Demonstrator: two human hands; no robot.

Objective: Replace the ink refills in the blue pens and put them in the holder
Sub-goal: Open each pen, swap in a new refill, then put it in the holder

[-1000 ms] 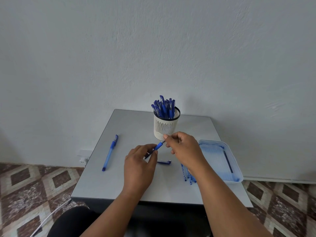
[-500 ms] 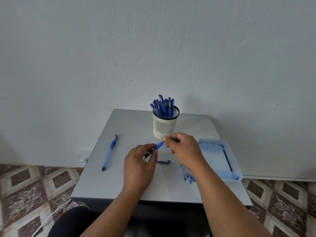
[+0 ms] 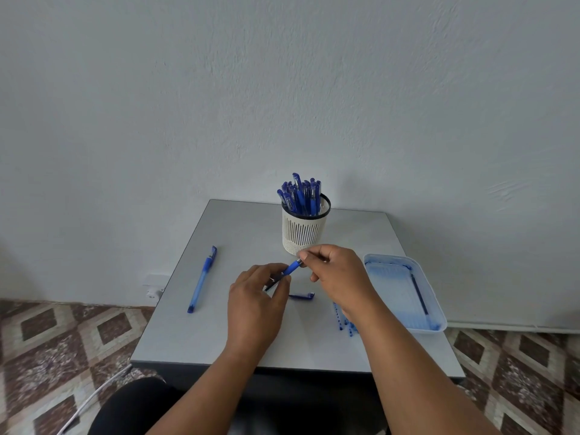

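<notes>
Fingertips (image 3: 303, 255) of your right hand (image 3: 337, 277) pinch the pen (image 3: 290, 269) tip; your left hand (image 3: 255, 298) grips its barrel. You're likely screwing the tip on; next, fetch the cap (image 3: 301, 296) below, then holder (image 3: 303, 229) beyond.

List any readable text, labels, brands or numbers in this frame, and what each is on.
None readable.
Loose pen on the table: dark marks near the clip, too small to read.
Pens in the holder: any barrel print is blurred.
Pen held between left hand and right hand: no legible print.
Tray, pen cap, wall: no text visible.
</notes>
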